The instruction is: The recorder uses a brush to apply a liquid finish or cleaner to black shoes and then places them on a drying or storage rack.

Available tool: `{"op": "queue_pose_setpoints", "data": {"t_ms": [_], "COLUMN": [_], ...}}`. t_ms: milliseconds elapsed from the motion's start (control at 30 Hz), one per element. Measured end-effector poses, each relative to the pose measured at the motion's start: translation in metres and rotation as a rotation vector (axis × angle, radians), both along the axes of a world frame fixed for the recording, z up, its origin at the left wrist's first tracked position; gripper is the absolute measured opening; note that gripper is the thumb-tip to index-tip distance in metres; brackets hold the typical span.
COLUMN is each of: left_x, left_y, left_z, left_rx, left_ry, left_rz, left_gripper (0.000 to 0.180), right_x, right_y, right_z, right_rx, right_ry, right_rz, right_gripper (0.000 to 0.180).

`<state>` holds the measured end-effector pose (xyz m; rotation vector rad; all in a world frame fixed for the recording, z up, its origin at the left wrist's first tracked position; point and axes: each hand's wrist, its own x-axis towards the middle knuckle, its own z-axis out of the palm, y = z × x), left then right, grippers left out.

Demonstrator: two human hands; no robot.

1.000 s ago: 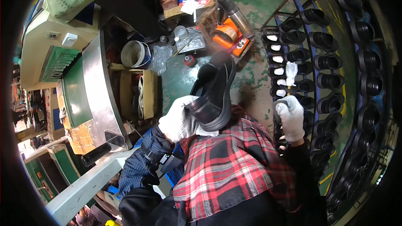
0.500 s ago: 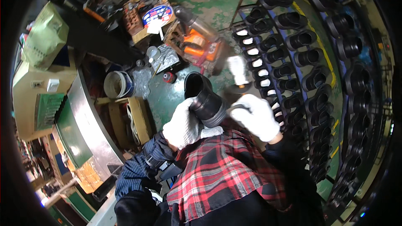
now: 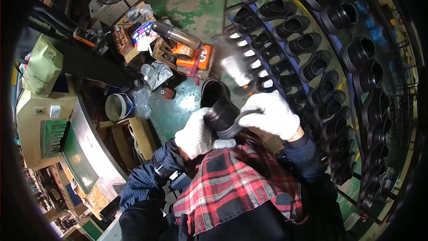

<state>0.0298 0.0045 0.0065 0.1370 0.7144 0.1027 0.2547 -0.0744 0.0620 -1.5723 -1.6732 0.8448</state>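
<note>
A black shoe (image 3: pixel 221 115) is held above my lap, its dark opening facing up and away from me. My left hand (image 3: pixel 194 134), in a white knit glove, is closed around the shoe's left side. In my right hand (image 3: pixel 273 115), also gloved in white, the fingers are closed on a dark curved strip (image 3: pixel 250 112). This strip reaches to the right side of the shoe, by the sole edge; whether it is joined to the shoe cannot be made out. A red plaid cloth (image 3: pixel 243 183) covers my lap.
Racks of black shoes (image 3: pixel 318 64) stand along the right. Ahead on the floor are an orange machine (image 3: pixel 196 60), a blurred white object (image 3: pixel 235 70), a small red container (image 3: pixel 167 93) and a white bucket (image 3: pixel 120 107). A metal-edged workbench (image 3: pixel 91 136) runs along the left.
My right hand has moved left, bringing the dark strip against the shoe's side. The left hand keeps its hold. The whole view has swung, shifting the machine and racks leftward.
</note>
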Motion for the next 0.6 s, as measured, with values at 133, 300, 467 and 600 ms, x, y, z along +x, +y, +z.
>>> {"op": "queue_pose_setpoints", "data": {"t_ms": [133, 300, 467, 600], "left_x": [0.03, 0.05, 0.061, 0.043], "left_y": [-0.018, -0.036, -0.054, -0.064], "left_z": [0.01, 0.017, 0.001, -0.022], "left_rx": [0.018, -0.067, 0.019, 0.327], "left_ry": [0.088, 0.135, 0.14, 0.022], "left_rz": [-0.081, -0.105, -0.146, -0.264], "left_gripper": [0.047, 0.037, 0.049, 0.047], "right_x": [0.002, 0.054, 0.051, 0.018], "right_y": [-0.009, -0.035, -0.049, -0.057], "right_z": [-0.012, -0.019, -0.017, -0.023], "right_rx": [0.403, 0.166, 0.328, 0.42], "right_ry": [-0.267, -0.399, -0.23, -0.204], "right_rz": [0.366, 0.358, 0.357, 0.345], "right_gripper": [0.011, 0.016, 0.022, 0.018]}}
